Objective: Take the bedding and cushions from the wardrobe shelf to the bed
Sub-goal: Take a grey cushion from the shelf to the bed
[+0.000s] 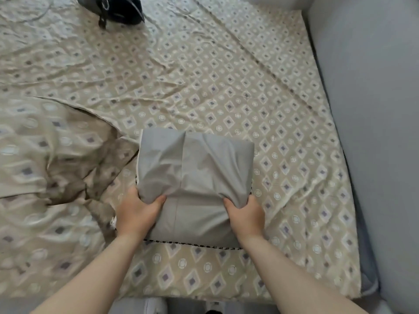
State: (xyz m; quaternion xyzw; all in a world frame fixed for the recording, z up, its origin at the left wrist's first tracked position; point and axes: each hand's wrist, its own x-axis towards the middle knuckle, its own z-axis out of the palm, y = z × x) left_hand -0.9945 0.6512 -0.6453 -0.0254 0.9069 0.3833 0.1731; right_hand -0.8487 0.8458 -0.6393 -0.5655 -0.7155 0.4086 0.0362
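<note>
A folded grey piece of bedding [195, 175] lies on the bed [226, 87], near its front edge. A dark patterned trim shows along its near side. My left hand [138, 211] grips its near left corner, thumb on top. My right hand [246, 213] grips the near right corner the same way. The bed is covered by a beige sheet with a diamond and circle pattern. The wardrobe shelf is out of view.
A rumpled duvet [45, 177] in the same beige pattern lies bunched on the left of the bed. A black bag [118, 10] sits at the far left top. A grey padded headboard or wall panel [374, 132] runs along the right side.
</note>
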